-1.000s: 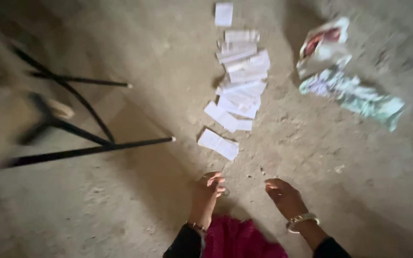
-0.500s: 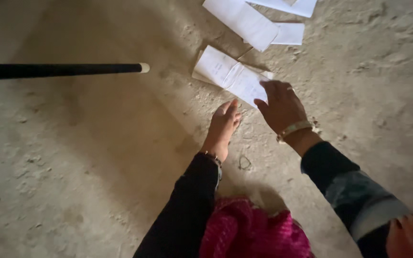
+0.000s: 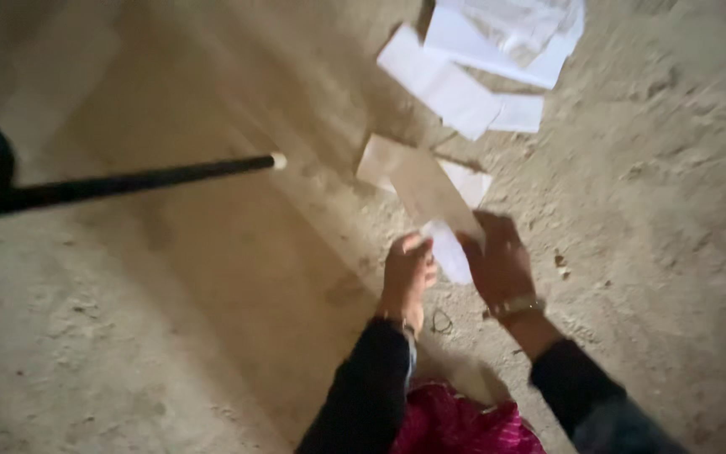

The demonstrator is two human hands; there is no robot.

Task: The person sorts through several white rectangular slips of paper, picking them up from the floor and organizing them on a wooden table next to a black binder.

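My left hand (image 3: 407, 273) and my right hand (image 3: 498, 262) both grip the near end of a folded white paper slip (image 3: 427, 195), lifting it at a tilt off the dusty concrete floor (image 3: 170, 336). The slip's far end hangs over another slip (image 3: 469, 182) that lies flat beneath it. Both wrists wear bracelets, and dark sleeves cover my forearms. Farther up lies a row of overlapping white paper slips (image 3: 481, 59).
A black metal leg with a white tip (image 3: 128, 181) reaches in from the left, level with the floor, its tip close to the lifted slip. Pink cloth (image 3: 455, 424) shows at the bottom edge between my arms. A small wire loop (image 3: 442, 322) lies by my left wrist.
My hands reached forward to the nearest slip, then closed on it and raised its near end off the floor. The view shifted closer to the papers.
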